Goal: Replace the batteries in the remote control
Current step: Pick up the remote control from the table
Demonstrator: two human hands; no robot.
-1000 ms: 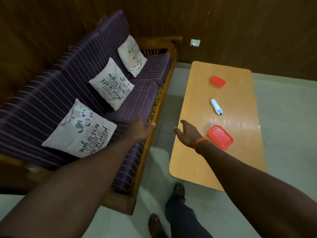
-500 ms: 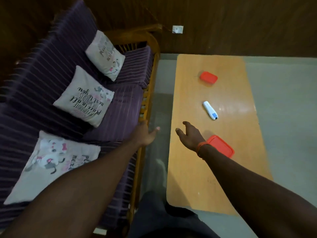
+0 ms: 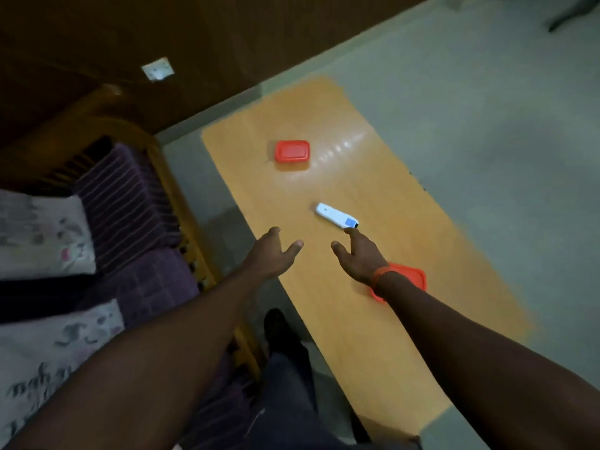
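Note:
A white remote control (image 3: 336,216) with a blue patch near one end lies in the middle of the light wooden table (image 3: 357,319). My right hand (image 3: 360,254) hovers over the table with fingers spread, its fingertips just short of the remote's blue end. My left hand (image 3: 274,251) is open over the table's left edge, holding nothing. A small red-lidded box (image 3: 292,151) sits farther along the table. Another red-lidded box (image 3: 409,277) lies partly hidden behind my right wrist. No batteries are visible.
A wooden sofa (image 3: 168,177) with purple striped cushions and printed pillows (image 3: 42,235) stands close along the table's left side. My legs and a shoe (image 3: 279,332) are in the narrow gap between them. Grey floor lies to the right, a dark panelled wall behind.
The view has swung right and tilted. Both hands have moved from the gap beside the sofa out over the table, and the right hand is now close to the remote.

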